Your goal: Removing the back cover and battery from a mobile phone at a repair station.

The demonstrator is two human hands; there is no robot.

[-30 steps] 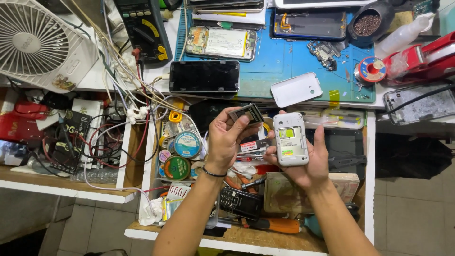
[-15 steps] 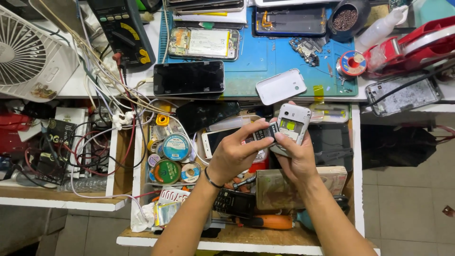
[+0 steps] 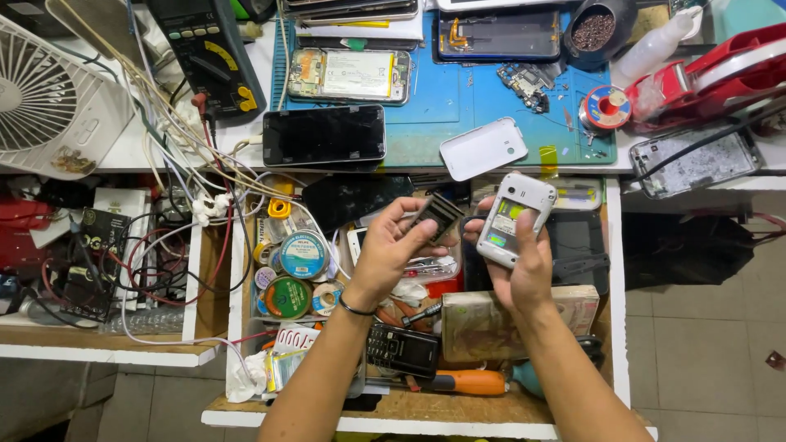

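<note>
The left hand [image 3: 389, 254] pinches a small dark flat battery [image 3: 436, 217] between thumb and fingertips, just beside the open-backed white phone [image 3: 513, 219] gripped in the right hand [image 3: 524, 266], both above a cluttered drawer [image 3: 618, 327] below the blue mat [image 3: 467, 98]

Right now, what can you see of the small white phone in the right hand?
The small white plastic phone with its back cover off sits tilted in the right hand above the open drawer, back toward the camera. Its open bay shows yellow-green and pale labels, with a camera hole near the top. The fingers wrap its edges. The left hand holds a dark flat piece beside it.
</note>
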